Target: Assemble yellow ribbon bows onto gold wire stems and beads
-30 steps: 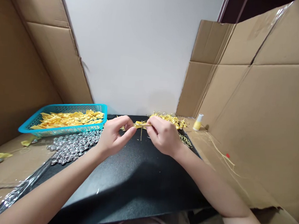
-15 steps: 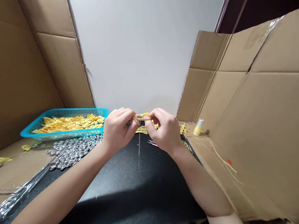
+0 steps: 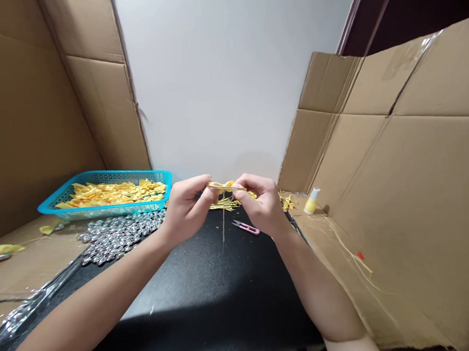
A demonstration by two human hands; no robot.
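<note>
My left hand [image 3: 188,204] and my right hand [image 3: 261,202] are raised over the black table, close together with fingertips pinched. Between them they hold a small yellow ribbon piece [image 3: 229,184], partly hidden by the fingers, and a thin yellow cord [image 3: 226,187] runs straight across from one pinch to the other. A loose strand [image 3: 223,222] hangs down below the fingers. Beneath the right hand, pink-handled thread snips [image 3: 247,227] lie on the tabletop. Behind both hands lies a bunch of cut yellow cords [image 3: 225,203].
A blue basket [image 3: 168,186] of yellow ribbon pieces stands at left, with many silver beads [image 3: 115,237] before it. A yellow thread spool [image 3: 311,201] stands at right near loose strands [image 3: 351,245]. Cardboard walls [image 3: 408,196] flank the black table [image 3: 211,296].
The hands have drawn slightly apart, and the curved yellow cord between them is now straight. My right hand has shifted, uncovering more of the pink snips. The view has tilted a little.
</note>
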